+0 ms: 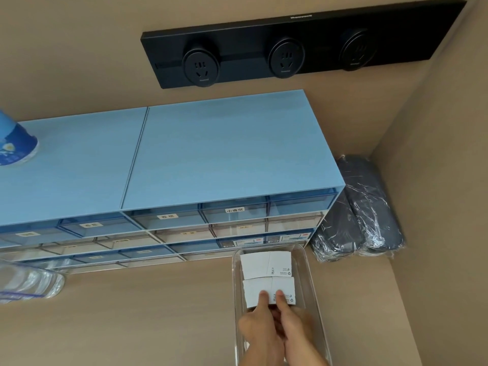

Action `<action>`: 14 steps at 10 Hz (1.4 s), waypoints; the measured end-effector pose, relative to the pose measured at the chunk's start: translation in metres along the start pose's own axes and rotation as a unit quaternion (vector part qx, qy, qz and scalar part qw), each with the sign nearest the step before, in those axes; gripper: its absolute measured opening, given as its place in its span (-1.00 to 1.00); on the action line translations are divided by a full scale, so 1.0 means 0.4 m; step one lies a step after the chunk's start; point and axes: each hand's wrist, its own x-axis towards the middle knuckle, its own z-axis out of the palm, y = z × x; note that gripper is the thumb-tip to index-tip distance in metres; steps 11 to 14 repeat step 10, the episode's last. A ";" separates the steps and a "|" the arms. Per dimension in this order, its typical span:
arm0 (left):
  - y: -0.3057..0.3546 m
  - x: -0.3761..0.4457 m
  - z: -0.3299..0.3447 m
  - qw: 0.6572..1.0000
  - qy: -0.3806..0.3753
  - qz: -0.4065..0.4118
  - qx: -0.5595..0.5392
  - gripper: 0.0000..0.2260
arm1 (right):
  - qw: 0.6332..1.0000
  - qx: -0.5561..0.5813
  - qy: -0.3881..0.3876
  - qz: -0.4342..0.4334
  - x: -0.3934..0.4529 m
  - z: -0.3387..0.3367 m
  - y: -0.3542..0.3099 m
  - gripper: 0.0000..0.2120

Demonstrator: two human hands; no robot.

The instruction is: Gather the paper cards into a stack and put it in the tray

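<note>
A clear plastic tray [314, 283] stands on the tan desk at the lower right. Inside it, at the far end, lies a stack of white paper cards [264, 265]. A second stack of white cards [257, 287] sits nearer me in the tray. My left hand [260, 328] and my right hand [295, 326] both reach into the tray, side by side, thumbs pressed on top of the near stack's front edge and fingers under it. The near ends of the cards are hidden by my hands.
A blue drawer cabinet [211, 159] with labelled drawers stands behind the tray. Dark wrapped bundles [361, 210] lie in the right corner. A clear bag [29, 283] rests at the left. A blue cup [15, 146] sits on the cabinet. A black socket strip [290, 46] hangs on the wall.
</note>
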 end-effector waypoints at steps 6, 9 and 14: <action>-0.022 0.049 -0.008 0.991 -0.006 0.039 0.126 -0.57 | 0.999 -0.039 0.019 -0.001 0.027 0.006 0.019 -0.48; -0.013 0.009 -0.049 0.993 -0.051 0.032 0.096 -0.54 | 0.998 0.027 -0.053 0.023 0.004 -0.023 0.027 -0.40; -0.014 -0.003 -0.068 0.991 -0.089 0.042 0.088 -0.52 | 0.995 0.038 -0.085 0.035 -0.011 -0.038 0.022 -0.45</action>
